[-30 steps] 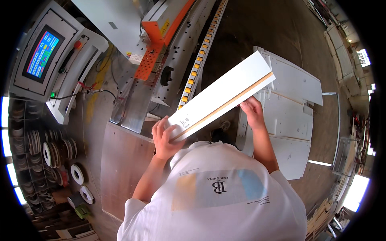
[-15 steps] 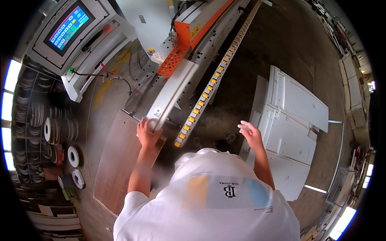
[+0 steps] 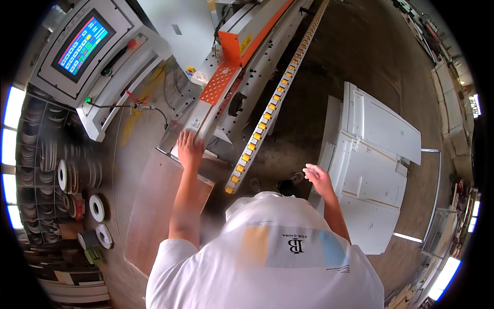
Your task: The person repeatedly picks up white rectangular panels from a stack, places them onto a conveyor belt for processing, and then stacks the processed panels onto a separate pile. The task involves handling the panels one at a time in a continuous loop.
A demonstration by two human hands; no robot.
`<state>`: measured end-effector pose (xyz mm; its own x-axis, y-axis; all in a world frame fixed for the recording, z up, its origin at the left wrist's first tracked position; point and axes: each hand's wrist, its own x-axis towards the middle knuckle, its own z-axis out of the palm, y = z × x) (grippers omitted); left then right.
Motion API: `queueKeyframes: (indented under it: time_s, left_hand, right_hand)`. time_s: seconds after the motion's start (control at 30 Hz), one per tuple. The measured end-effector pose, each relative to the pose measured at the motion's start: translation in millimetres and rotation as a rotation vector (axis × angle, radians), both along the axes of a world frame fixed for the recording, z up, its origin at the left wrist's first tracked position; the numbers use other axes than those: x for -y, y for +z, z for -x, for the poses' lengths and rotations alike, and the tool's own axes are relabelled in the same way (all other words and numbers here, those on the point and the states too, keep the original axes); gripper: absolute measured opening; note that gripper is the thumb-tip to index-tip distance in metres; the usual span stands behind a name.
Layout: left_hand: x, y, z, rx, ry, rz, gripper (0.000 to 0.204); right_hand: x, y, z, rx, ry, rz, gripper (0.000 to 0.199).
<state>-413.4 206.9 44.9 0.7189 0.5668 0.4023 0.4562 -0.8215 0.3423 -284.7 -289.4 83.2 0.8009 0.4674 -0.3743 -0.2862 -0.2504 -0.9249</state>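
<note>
A narrow white panel (image 3: 198, 119) lies along the infeed of a machine, its far part under an orange perforated plate (image 3: 218, 85). My left hand (image 3: 190, 150) rests on the panel's near end, fingers stretched forward over its top; the palm's underside is hidden. My right hand (image 3: 319, 179) hangs in the air to the right, loosely bent with fingers apart, holding nothing. Beside it is a stack of white panels (image 3: 373, 172). Between my hands runs a rail with yellow rollers (image 3: 256, 136).
A control console (image 3: 82, 46) with a lit screen stands at the far left. Below it are a brown board (image 3: 159, 206), rolls of edge banding (image 3: 96, 207) and a loaded rack (image 3: 38, 165). The machine's orange-and-white body (image 3: 247, 38) extends away ahead.
My left hand has moved forward, and the narrow white panel has slid farther under the orange plate. My right hand has dropped slightly and stays free.
</note>
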Motion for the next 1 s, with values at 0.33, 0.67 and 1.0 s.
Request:
queueKeyframes:
  time_s: [0.33,0.67,1.0]
  left_hand:
    - [-5,-9,-93,-0.001,-0.030,-0.029,0.045]
    - [130,-16,-122,-0.060,-0.524,0.138,0.047]
    - [179,-20,-171,-0.459,-0.280,0.351,0.077]
  right_hand:
    - [38,-12,20,-0.070,-0.132,0.133,0.037]
    - [128,-66,43,-0.181,-0.398,0.269,0.041]
    - [226,-148,46,-0.528,-0.747,0.240,0.030]
